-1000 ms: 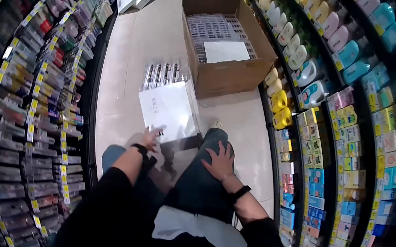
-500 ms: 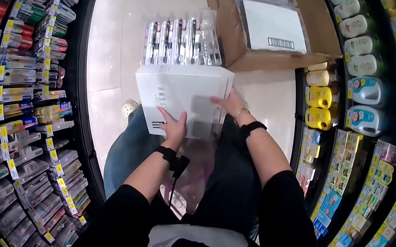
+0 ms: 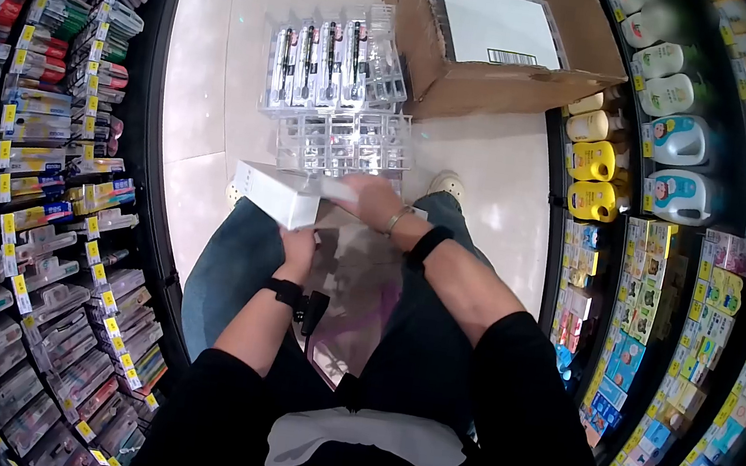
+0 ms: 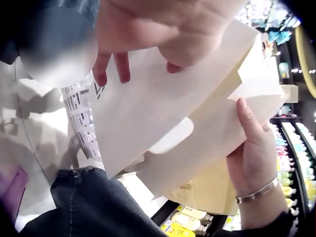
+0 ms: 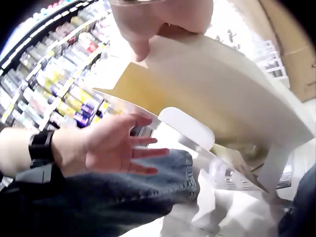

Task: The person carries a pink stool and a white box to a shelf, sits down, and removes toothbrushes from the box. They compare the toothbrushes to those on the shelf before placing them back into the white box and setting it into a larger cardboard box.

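A white cardboard box [image 3: 276, 194] is tilted above the knees, its open end showing a pale yellowish inside [image 5: 140, 89] in the right wrist view. My left hand [image 3: 298, 250] is at its near side; in the right wrist view that hand's [image 5: 118, 148] fingers are straight against a panel with an oval cutout. My right hand [image 3: 372, 203] grips the box's edge, thumb [image 4: 247, 116] on a flap and fingers behind the panel in the left wrist view. Beyond the box, clear plastic trays holding slim dark-and-silver packs [image 3: 329, 62] lie on the floor.
A large brown carton [image 3: 505, 90] with a white sheet or box [image 3: 499, 28] on packed goods stands at the upper right. Shelves of hanging packs [image 3: 67, 193] line the left, and shelves with bottles [image 3: 680, 193] and small boxes line the right. Shoes [image 3: 447, 183] show near the trays.
The white box has moved back toward the body and turned, uncovering more of the clear trays. My right hand has shifted left to its edge; my left hand has moved slightly left and lower.
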The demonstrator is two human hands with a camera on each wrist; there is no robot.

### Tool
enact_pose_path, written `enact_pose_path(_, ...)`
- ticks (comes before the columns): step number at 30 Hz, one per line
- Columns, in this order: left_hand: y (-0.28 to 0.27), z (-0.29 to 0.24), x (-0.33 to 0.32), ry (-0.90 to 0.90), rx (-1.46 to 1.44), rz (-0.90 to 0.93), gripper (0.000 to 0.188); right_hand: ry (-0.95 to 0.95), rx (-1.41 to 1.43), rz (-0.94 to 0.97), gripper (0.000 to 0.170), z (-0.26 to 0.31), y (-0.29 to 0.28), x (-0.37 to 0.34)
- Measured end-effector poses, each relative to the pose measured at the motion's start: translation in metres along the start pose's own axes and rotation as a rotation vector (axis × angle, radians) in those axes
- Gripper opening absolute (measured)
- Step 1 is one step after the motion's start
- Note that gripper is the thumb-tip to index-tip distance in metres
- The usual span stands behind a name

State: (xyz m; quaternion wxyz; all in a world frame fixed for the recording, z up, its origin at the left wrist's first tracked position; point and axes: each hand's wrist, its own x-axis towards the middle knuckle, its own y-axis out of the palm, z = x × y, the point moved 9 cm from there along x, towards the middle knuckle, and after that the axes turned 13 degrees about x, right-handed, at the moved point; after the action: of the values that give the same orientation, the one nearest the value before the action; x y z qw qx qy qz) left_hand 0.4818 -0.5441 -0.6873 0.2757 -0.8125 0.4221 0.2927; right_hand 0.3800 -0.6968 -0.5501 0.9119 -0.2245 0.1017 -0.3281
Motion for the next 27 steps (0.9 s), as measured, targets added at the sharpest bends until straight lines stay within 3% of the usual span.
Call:
enact_pose_path(1,-0.020,-0.022,-0.014,0.219,0.084,-0.177,0.069,-0.096,0.082,-0.025,0.018,0.015,0.002,-0.007)
enact_pose_path(4,-0.064,-0.081,-0.094,0.727,0.458,-0.810,0.072,-0.057,-0.032,0.128,0.014,0.042,0.024,-0.018)
enact_pose_path(7,-0.049,-0.102,-0.109,0.941,0.959,-0.435,0.072,-0.091,-0.181,0.197,0.008,0.063,0.035,-0.025)
enact_pose_path(10,-0.051,-0.083,-0.098,0.814,0.881,-0.166,0.072,-0.171,-0.263,0.206,0.006,0.072,0.051,-0.032)
enact_pose_path(13,-0.051,-0.054,-0.067,0.684,0.761,-0.087,0.068,-0.148,-0.330,0.225,0.006,0.067,0.065,-0.031)
enact_pose_path(16,-0.038,-0.034,-0.029,0.609,0.723,0.024,0.066,-0.159,-0.292,0.119,0.011,0.075,0.049,-0.028)
enact_pose_path(19,-0.024,-0.029,0.012,0.638,0.813,0.050,0.060,-0.254,-0.321,-0.072,0.029,0.092,0.031,-0.032)
enact_pose_path(20,-0.025,-0.008,0.032,0.521,0.569,0.126,0.058,-0.269,-0.317,-0.135,0.034,0.097,0.028,-0.037)
enact_pose_path(21,-0.025,0.007,0.047,0.403,0.328,0.195,0.057,-0.263,-0.272,-0.098,0.040,0.095,0.035,-0.042)
enact_pose_path(24,-0.023,0.033,0.085,0.164,0.136,0.272,0.057,-0.300,-0.143,-0.033,0.042,0.093,0.047,-0.046)
enact_pose_path(26,-0.015,0.003,0.071,0.336,0.433,0.216,0.057,-0.266,-0.125,0.023,0.039,0.080,0.060,-0.046)
enact_pose_path(27,-0.013,0.007,0.072,0.290,0.410,0.247,0.058,-0.231,-0.125,0.063,0.037,0.074,0.066,-0.047)
